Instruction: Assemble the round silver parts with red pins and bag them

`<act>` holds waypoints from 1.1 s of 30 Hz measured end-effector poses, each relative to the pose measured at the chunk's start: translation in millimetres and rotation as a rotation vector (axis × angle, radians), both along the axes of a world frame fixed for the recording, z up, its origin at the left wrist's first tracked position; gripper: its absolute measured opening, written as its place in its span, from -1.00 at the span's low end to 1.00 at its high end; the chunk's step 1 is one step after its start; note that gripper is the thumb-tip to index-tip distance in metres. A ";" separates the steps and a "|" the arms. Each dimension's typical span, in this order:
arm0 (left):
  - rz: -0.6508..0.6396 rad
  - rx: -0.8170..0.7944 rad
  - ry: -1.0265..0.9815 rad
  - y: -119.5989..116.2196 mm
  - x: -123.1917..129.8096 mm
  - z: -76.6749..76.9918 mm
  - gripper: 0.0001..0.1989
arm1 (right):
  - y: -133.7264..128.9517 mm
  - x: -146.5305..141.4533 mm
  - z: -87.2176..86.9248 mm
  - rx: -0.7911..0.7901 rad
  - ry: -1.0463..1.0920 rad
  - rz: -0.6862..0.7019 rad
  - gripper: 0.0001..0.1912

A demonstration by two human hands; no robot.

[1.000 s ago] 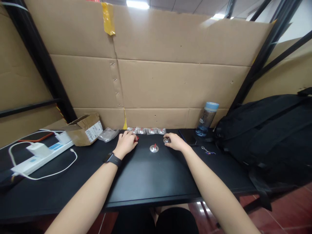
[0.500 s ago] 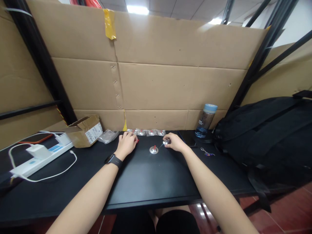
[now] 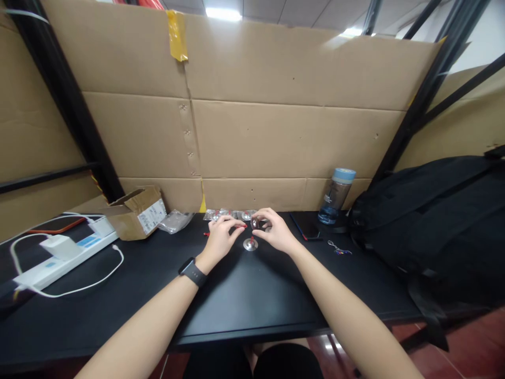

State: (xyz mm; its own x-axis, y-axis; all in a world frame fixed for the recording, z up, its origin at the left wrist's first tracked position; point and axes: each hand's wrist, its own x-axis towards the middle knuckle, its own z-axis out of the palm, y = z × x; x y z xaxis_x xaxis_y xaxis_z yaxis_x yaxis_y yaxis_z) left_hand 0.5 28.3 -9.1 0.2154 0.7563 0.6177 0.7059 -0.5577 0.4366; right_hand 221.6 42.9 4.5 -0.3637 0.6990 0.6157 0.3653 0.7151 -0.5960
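Note:
My left hand (image 3: pixel 223 236), wearing a black watch, pinches a small red piece (image 3: pixel 245 226) between thumb and fingertips. Facing it, my right hand (image 3: pixel 274 229) grips a shiny round metal disc (image 3: pixel 255 223) by its edge, tilted up on its side. The red piece is close to the disc; whether they touch I cannot tell. Just below, another metal disc (image 3: pixel 250 245) with a red stem in its middle lies on the black table. Another red piece (image 3: pixel 206 233) lies left of my left hand. Behind my hands, several clear-wrapped discs (image 3: pixel 246 215) line the cardboard wall.
On the left are an open cardboard box (image 3: pixel 136 213), a clear plastic bag (image 3: pixel 174 221) and a white power strip (image 3: pixel 69 258) with cables. A phone (image 3: pixel 305 226), keychain (image 3: pixel 340 249), water bottle (image 3: pixel 336 196) and black backpack (image 3: pixel 430 226) are on the right.
My left hand has moved right and now holds a red piece up. My right hand has moved left, bringing its disc above the one on the table.

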 end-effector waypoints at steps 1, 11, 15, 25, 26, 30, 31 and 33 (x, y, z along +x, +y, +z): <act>-0.001 0.005 -0.008 -0.5 0.8 -0.3 -0.89 | -4.1 -5.4 1.6 0.002 0.022 0.023 -0.60; -0.071 0.040 -0.075 -1.2 0.0 2.0 -0.89 | -15.9 -27.1 -2.6 0.013 0.097 0.074 -0.55; -0.107 0.009 -0.148 0.1 1.4 0.6 -0.88 | -15.3 -27.2 -3.8 -0.014 0.127 0.082 -0.56; -0.143 0.000 -0.214 0.5 1.0 -0.8 -0.87 | -14.5 -30.8 -8.1 -0.092 0.230 0.090 -0.57; -0.127 0.011 -0.195 -0.8 1.1 0.3 -0.88 | -14.0 -30.7 -8.8 -0.092 0.229 0.093 -0.58; -0.019 0.045 -0.078 -6.8 2.5 4.1 -0.89 | -12.2 -30.0 -10.9 -0.096 0.220 0.091 -0.60; 0.002 0.054 -0.051 -8.1 2.9 4.8 -0.89 | -11.8 -29.9 -11.3 -0.099 0.219 0.088 -0.60; 0.025 0.070 -0.013 -9.9 3.5 5.8 -0.89 | -11.0 -30.2 -12.5 -0.117 0.229 0.084 -0.59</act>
State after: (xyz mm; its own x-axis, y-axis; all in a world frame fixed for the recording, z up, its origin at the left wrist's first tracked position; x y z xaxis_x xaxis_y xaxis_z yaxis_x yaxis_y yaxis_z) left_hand 4.0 18.4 -3.3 0.1885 0.7160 0.6722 0.7144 -0.5696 0.4064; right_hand 191.5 31.8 -8.0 -0.2841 0.7438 0.6050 0.1542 0.6582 -0.7368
